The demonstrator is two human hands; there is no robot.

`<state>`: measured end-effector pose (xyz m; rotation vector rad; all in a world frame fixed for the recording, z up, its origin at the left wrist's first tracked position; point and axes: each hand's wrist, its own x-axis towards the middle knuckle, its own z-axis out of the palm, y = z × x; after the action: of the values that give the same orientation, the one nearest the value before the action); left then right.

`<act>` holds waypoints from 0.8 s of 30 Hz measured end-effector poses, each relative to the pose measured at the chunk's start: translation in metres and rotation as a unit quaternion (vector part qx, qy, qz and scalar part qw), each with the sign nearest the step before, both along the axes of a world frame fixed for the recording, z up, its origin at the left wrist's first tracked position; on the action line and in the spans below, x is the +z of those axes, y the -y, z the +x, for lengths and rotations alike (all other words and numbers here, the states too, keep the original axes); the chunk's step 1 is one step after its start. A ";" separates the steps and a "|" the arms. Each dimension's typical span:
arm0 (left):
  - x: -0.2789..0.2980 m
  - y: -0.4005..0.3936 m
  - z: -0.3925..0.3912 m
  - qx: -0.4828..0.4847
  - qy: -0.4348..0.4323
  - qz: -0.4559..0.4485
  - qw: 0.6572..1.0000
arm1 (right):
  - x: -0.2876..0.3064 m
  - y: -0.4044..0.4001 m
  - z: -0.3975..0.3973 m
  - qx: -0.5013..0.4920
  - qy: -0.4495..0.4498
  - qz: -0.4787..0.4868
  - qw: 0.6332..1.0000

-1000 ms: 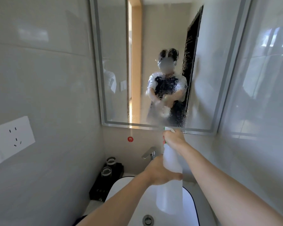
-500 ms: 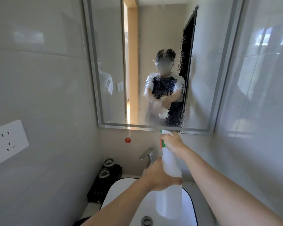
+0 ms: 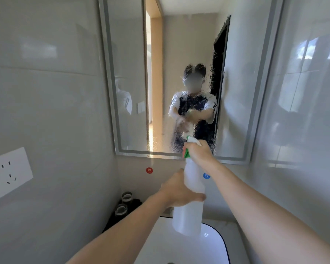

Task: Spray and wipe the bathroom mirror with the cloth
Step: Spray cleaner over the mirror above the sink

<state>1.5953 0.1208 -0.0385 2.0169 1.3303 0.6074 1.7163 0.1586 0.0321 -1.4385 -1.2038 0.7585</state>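
The bathroom mirror (image 3: 183, 44) hangs on the wall ahead, with spray droplets running down its lower middle and right part. A translucent white spray bottle (image 3: 191, 208) with a green and white trigger head is held upright in front of the mirror's bottom edge. My right hand (image 3: 197, 152) grips the trigger head at the top. My left hand (image 3: 178, 191) wraps the bottle's body from the left. No cloth is in sight.
A white basin (image 3: 213, 242) with a dark rim sits below the bottle. Two dark cups on a black tray (image 3: 122, 208) stand at the left of the basin. A wall socket (image 3: 9, 172) is on the left tiled wall. Red (image 3: 149, 170) and blue (image 3: 206, 175) tap markers sit under the mirror.
The view has shifted a little, with the mirror showing more of its upper part. Both hands keep their hold on the bottle, which sits slightly higher toward the mirror's edge.
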 end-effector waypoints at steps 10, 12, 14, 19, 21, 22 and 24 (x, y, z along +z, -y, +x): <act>-0.002 0.007 0.007 -0.001 0.008 -0.026 1.000 | -0.007 -0.003 0.007 -0.013 0.054 -0.016 0.998; 0.004 0.006 0.005 -0.008 -0.003 -0.015 1.000 | -0.004 -0.005 0.007 -0.012 0.040 -0.015 0.999; 0.015 0.003 0.001 -0.020 -0.012 -0.001 1.000 | 0.003 -0.006 0.006 -0.012 0.024 -0.002 1.000; 0.048 -0.005 -0.005 -0.028 0.001 0.048 0.998 | 0.035 -0.012 0.002 -0.019 0.005 0.038 0.999; 0.055 -0.005 -0.006 -0.030 0.024 0.052 0.998 | 0.043 -0.018 0.000 -0.025 0.009 0.044 0.999; 0.056 -0.005 -0.006 -0.032 0.031 0.052 0.998 | 0.045 -0.020 -0.001 -0.026 0.014 0.044 0.999; 0.056 -0.004 -0.006 -0.040 0.040 0.048 0.997 | 0.045 -0.025 -0.002 -0.014 0.023 0.041 0.999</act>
<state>1.5896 0.1245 0.0175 2.0889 1.1883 0.7196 1.7146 0.1832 0.0773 -1.4084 -1.2345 0.6527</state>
